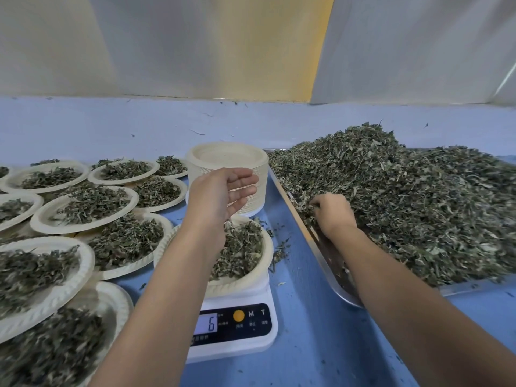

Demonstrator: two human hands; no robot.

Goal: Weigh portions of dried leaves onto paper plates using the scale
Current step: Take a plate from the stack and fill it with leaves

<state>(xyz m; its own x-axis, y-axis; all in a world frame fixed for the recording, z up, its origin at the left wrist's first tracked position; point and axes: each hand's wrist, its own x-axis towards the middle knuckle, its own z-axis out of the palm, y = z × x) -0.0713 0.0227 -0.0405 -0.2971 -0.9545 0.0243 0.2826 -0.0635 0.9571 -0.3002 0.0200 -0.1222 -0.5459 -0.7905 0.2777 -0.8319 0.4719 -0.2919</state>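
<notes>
Many filled plates (pixel 83 208) crowd the left of the table (pixel 307 344). The left hand (pixel 226 191) hovers spread, palm up, over the plate (pixel 262 263) on the scale (pixel 237 331), which reads 6. On the right, the right hand (pixel 332 210) curls its fingers into the dried leaves (pixel 405 196) on the tray (pixel 329 263); small pinches, added gradually, should avoid overshooting.

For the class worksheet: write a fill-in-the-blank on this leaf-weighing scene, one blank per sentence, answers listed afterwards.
The scale display shows the digit ____.
The right hand grips leaves heaped on the metal ____.
The open left hand hovers over the paper ____ on the scale.
Missing words: 6; tray; plate.
</notes>
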